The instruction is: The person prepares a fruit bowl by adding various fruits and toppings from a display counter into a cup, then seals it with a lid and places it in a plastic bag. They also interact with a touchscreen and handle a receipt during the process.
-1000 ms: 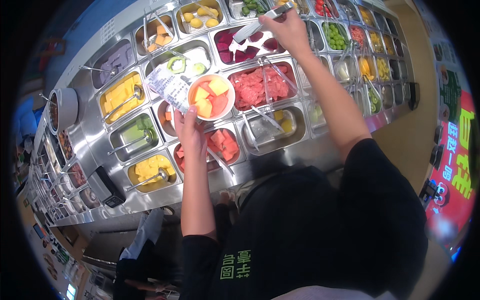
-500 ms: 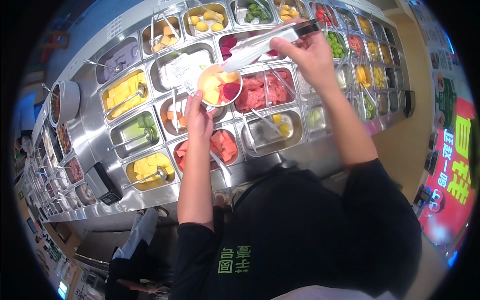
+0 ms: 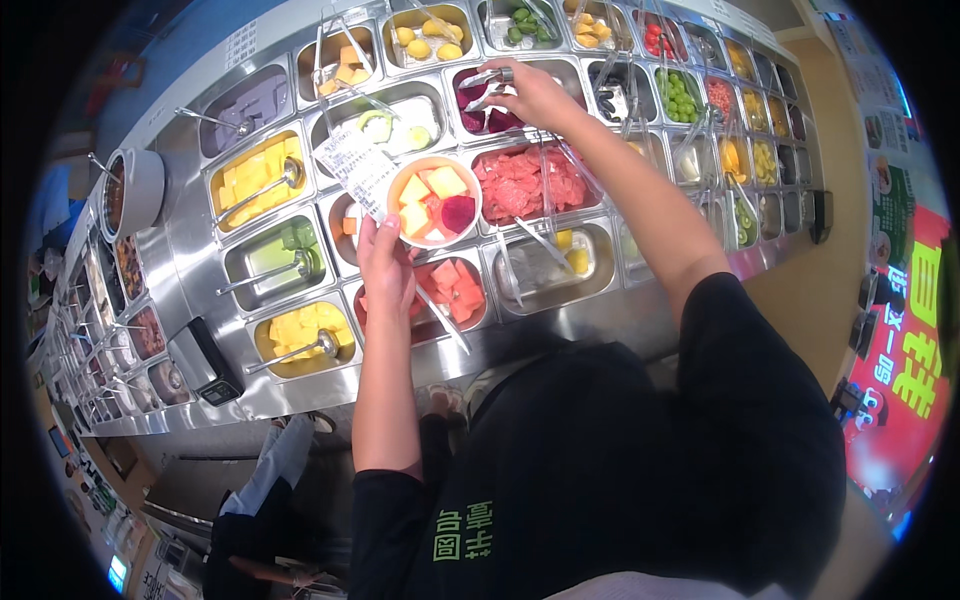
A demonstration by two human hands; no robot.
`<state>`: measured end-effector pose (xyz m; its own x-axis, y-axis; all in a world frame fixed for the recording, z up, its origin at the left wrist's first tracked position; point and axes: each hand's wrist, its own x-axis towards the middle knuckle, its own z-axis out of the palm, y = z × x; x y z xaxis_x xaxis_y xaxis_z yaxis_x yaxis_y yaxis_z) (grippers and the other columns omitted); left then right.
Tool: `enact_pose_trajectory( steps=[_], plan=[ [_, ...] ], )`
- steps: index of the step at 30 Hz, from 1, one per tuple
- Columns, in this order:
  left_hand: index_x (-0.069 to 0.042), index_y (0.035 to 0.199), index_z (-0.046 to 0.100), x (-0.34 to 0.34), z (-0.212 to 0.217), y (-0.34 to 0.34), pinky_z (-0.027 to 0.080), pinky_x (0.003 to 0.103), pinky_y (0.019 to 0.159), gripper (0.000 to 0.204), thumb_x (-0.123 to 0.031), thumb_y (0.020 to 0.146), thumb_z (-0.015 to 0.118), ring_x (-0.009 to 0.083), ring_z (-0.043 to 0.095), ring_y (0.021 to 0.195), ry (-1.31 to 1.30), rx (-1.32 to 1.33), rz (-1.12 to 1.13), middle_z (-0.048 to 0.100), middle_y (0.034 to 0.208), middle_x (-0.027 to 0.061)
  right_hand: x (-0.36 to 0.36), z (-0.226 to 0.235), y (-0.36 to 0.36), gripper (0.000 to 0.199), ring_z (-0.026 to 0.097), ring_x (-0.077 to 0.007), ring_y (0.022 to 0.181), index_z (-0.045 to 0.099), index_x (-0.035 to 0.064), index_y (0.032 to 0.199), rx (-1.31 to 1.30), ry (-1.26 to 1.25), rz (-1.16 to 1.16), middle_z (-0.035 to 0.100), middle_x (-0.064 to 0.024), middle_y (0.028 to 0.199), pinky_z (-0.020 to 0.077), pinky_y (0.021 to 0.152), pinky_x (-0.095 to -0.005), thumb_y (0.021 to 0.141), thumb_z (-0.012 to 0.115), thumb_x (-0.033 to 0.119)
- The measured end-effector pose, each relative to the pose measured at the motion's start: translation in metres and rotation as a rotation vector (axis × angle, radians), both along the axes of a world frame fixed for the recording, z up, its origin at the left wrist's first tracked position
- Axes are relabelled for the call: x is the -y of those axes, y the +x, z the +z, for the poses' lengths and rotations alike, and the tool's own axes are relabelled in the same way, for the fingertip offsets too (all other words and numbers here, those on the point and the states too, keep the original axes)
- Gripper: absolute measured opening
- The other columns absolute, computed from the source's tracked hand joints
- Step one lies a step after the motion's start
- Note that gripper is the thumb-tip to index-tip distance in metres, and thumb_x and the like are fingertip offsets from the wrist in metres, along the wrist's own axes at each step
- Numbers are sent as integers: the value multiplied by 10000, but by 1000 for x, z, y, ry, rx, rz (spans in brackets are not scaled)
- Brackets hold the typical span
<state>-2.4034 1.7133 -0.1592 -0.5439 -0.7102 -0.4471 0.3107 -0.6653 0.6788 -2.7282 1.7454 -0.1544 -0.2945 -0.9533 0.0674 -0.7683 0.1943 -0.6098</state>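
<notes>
My left hand (image 3: 387, 262) is closed around a round paper bowl (image 3: 396, 205) of cut fruit. Yellow and orange chunks (image 3: 446, 181) fill it, with a dark purple-red piece (image 3: 458, 213) at its right side. A printed paper slip (image 3: 352, 165) sticks out beside the bowl, at the same hand. Farther up, my right hand (image 3: 530, 97) reaches over a steel pan of purple-red dragon fruit pieces (image 3: 503, 121). Its fingers are closed on a pair of tongs (image 3: 488, 86), whose tips point down toward the fruit.
Around the bowl lie steel pans of shredded red flesh (image 3: 528, 183), watermelon chunks (image 3: 455, 290), yellow cubes (image 3: 250, 180) with a ladle, and green grapes (image 3: 677, 96). A small black scale (image 3: 203, 362) stands at the left front edge. Another person's legs (image 3: 268, 465) show at lower left.
My right hand has moved from above the bowl, up and left to the dragon fruit pan, with the tongs. The bowl has shifted slightly down, and the slip has swung into fuller view.
</notes>
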Motion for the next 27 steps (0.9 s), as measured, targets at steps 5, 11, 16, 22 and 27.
enact_pose_trajectory(
  steps=[5,11,16,22,27],
  plan=[
    [-17,1323,420,-7,0,9,523,246,706,443,-156,935,582,131,620,996,-9,-45,5,601,1178,79,12,-17,-6,463,663,-313,979,525,136,1250,-32,-23,99,669,-154,1090,519,828,-408,855,726,268],
    [-11,1370,392,-7,7,12,537,278,774,532,-201,918,598,168,616,1070,-53,-63,-20,576,1253,102,24,-5,-5,430,691,-248,892,540,160,1235,24,140,51,709,-107,958,530,787,-359,854,725,233],
    [-5,1424,334,-1,18,8,497,335,949,650,-215,886,632,215,557,1195,-112,-140,-35,519,1343,133,8,-1,-14,409,701,-206,861,565,123,1203,93,-4,-95,714,-100,952,539,760,-333,847,741,220],
    [19,1416,330,2,22,9,405,380,1069,718,-233,846,688,245,501,1266,-106,-183,-58,493,1375,147,-8,-5,-23,441,674,-140,851,545,87,1214,378,-67,-211,699,-66,986,542,757,-276,835,758,161],
    [22,1413,333,3,20,6,398,379,1073,724,-240,844,695,246,500,1267,-103,-190,-71,490,1379,150,-21,5,-24,386,660,-109,821,546,47,1189,501,-98,-291,700,-76,953,533,710,-239,848,726,72]
  ],
)
